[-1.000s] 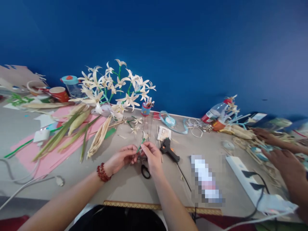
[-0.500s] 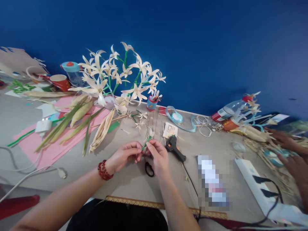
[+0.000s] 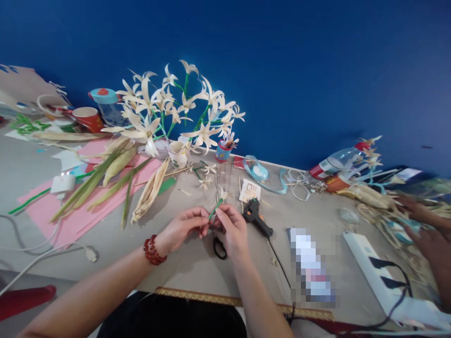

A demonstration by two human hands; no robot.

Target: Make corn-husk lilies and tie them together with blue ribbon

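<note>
A short green-wrapped flower stem point(image 3: 216, 208) runs between my two hands over the table. My left hand point(image 3: 189, 224), with a red bead bracelet point(image 3: 154, 249) on the wrist, pinches its lower end. My right hand point(image 3: 233, 229) is closed on it from the other side, thumb on top. A small pale tip shows just above the stem, too small to make out. Below my fingers lies a black scissor handle point(image 3: 220, 248); the blades are hidden. Right of my right hand rests a black glue gun point(image 3: 260, 218). Small husk flowers point(image 3: 205, 183) lie beyond.
White husk flowers point(image 3: 204, 134) on green stems stand at the back. Corn husks point(image 3: 150, 192) and pink paper point(image 3: 75, 225) cover the left. A blue ribbon roll point(image 3: 260, 172), a power strip point(image 3: 368, 270) and a plastic bottle point(image 3: 334, 162) are right. Another person's hands point(image 3: 423, 234) work at the far right.
My hands stay nearly in place, both gripping the green stem. The view has shifted very slightly. The other person's hands have moved a little.
</note>
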